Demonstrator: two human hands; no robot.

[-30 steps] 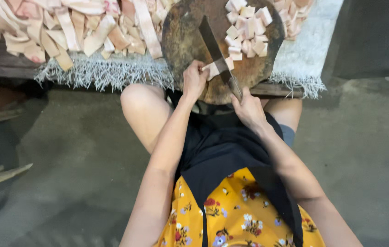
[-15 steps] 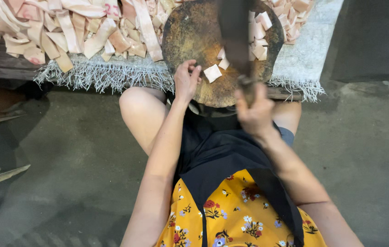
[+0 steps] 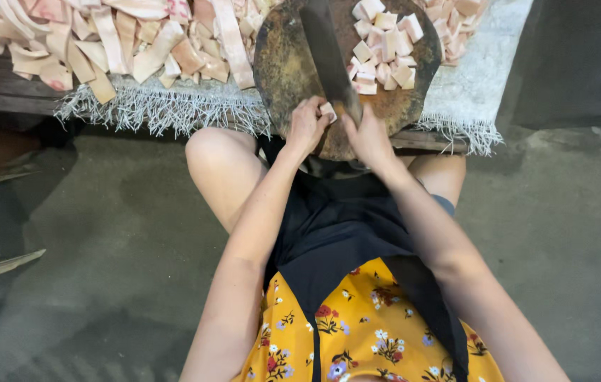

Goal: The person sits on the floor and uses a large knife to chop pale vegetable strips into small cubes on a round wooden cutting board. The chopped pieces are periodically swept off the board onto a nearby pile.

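Right hand (image 3: pixel 370 136): clenched on the cleaver (image 3: pixel 329 56) handle; blade lies flat across the round chopping block (image 3: pixel 283 64), pointing away.
Left hand (image 3: pixel 306 127): pinching a small pale meat piece (image 3: pixel 328 111) just beside the blade.
Beyond right hand: heap of cut cubes (image 3: pixel 384 46) on the block.
Beyond left hand: long pork strips (image 3: pixel 102 35) on a white fringed cloth (image 3: pixel 166 106).
Hidden: handle covered by the fist; strips cut off at the top edge.
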